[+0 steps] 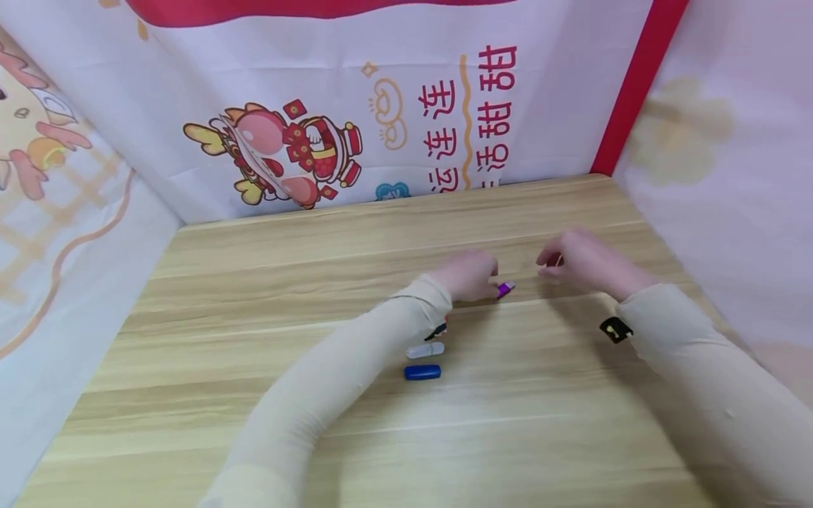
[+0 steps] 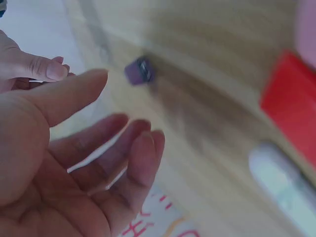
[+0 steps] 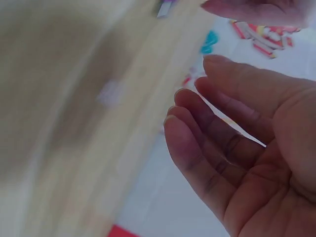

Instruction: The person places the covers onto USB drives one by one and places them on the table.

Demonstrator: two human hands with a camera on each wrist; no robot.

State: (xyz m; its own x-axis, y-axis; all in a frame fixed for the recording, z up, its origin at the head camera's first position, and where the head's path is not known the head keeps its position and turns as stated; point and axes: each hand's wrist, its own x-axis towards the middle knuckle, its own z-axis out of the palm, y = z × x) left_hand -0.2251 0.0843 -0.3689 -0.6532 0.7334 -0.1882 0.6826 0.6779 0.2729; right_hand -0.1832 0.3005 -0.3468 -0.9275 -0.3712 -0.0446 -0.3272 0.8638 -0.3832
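On the wooden table lies a small purple USB stick (image 1: 505, 289) with a silver plug end, also visible in the left wrist view as a blurred purple block (image 2: 139, 71). My left hand (image 1: 468, 275) is right beside it, its fingers bent loosely; in the left wrist view a gap shows between the fingertips and the stick. My right hand (image 1: 581, 262) hovers farther right, fingers half curled with nothing between them. Under it, a blurred whitish piece (image 3: 110, 93) lies on the table; its kind is unclear.
Below the left forearm lie a white rounded stick (image 1: 425, 351) and a blue one (image 1: 422, 372). A red piece (image 2: 294, 106) sits near the white stick, mostly hidden by the sleeve in the head view. Printed cloth (image 1: 394, 85) hangs behind the table and along both sides.
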